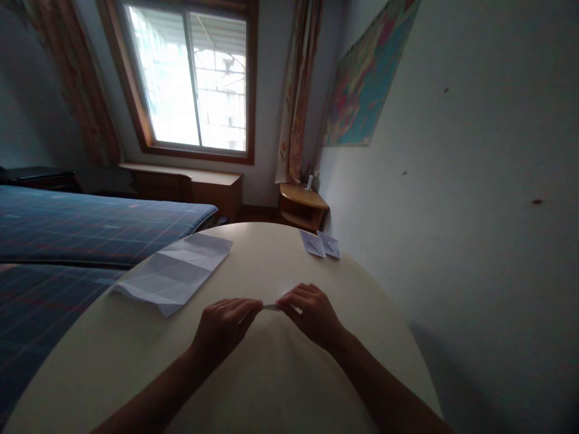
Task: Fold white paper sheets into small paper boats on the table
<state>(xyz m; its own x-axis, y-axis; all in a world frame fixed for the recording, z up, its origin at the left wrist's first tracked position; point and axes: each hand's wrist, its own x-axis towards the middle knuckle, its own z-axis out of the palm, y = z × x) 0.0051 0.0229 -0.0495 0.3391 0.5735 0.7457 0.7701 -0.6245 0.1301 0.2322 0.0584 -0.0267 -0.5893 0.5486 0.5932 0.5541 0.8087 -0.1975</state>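
Observation:
Between my two hands is a small folded piece of paper (270,307), pale and seen nearly edge-on. My left hand (226,322) pinches its left end with thumb and fingers. Its right end is gripped the same way by my right hand (312,311). Most of the paper is hidden behind the fingers. Farther left on the round table (266,259) lies a large creased sheet of white paper (178,271). Two small folded paper pieces (320,244) rest side by side near the table's far right edge.
A bare mattress with a blue plaid cover (90,223) stands left of the table. The white wall (474,241) runs close along the right. Beyond the table are a wooden corner shelf (303,196), a desk (217,181) and a window (194,84).

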